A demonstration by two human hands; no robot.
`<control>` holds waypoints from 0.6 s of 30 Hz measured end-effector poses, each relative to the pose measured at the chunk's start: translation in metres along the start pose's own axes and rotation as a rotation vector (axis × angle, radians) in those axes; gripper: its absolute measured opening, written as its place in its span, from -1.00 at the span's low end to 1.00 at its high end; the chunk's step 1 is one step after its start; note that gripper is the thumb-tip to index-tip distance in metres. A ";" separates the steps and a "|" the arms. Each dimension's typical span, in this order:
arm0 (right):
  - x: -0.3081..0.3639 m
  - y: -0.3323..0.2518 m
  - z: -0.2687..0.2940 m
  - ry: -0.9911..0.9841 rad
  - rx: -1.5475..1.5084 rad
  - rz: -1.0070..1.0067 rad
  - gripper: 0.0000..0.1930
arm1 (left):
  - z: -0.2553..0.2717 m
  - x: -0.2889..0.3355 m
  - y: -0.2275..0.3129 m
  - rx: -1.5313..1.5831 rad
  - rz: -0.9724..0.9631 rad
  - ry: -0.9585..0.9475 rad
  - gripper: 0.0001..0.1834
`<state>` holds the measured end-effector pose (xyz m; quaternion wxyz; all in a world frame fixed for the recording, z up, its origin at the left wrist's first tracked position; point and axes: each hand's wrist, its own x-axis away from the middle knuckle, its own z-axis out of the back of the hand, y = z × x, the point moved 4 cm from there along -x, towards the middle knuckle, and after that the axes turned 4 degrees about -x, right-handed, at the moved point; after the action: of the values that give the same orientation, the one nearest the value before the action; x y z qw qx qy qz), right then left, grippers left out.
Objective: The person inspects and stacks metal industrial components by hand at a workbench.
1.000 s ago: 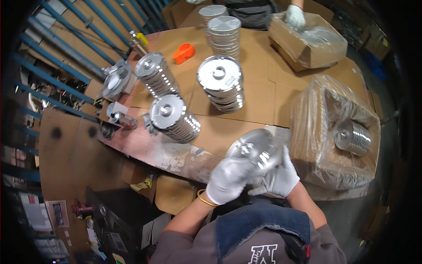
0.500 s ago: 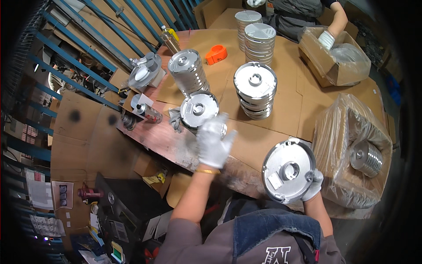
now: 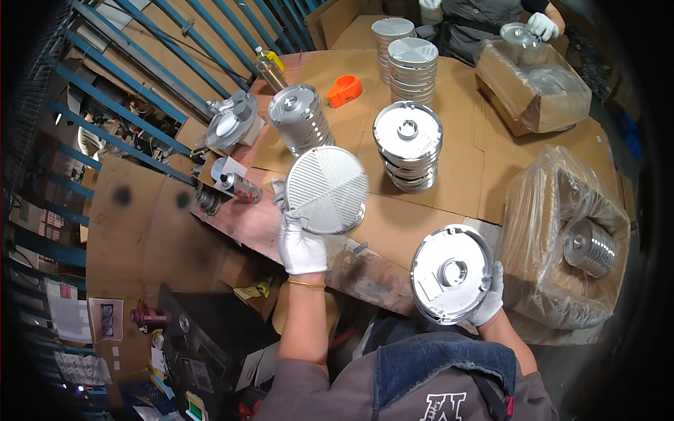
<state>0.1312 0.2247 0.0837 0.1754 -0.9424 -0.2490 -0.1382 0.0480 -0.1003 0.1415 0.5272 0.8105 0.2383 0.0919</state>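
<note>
The left hand [image 3: 302, 242] is gripping a ribbed silver disc [image 3: 326, 189] above its fingers; the right hand [image 3: 488, 298] is clutching a round hubbed plate [image 3: 449, 274], fingers curled behind its rim.

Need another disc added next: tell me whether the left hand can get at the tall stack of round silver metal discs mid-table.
Probably not yet. The left hand already grips a ribbed silver disc. The path over the cardboard-covered table to the stack looks open.

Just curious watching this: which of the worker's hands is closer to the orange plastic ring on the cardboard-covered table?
Left. The left hand holds a ribbed metal disc up just below the orange plastic ring. The right hand holds another round metal disc low at the near table edge, farther away.
</note>
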 end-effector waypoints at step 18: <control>-0.013 0.012 -0.029 -0.086 -0.146 -0.124 0.06 | -0.122 0.133 0.028 -0.906 -0.734 -1.256 -0.70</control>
<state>0.1215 0.1979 0.1026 0.0864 -0.9406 -0.3033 -0.1261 0.1233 0.0536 0.2049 0.8307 0.2937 0.0895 -0.4643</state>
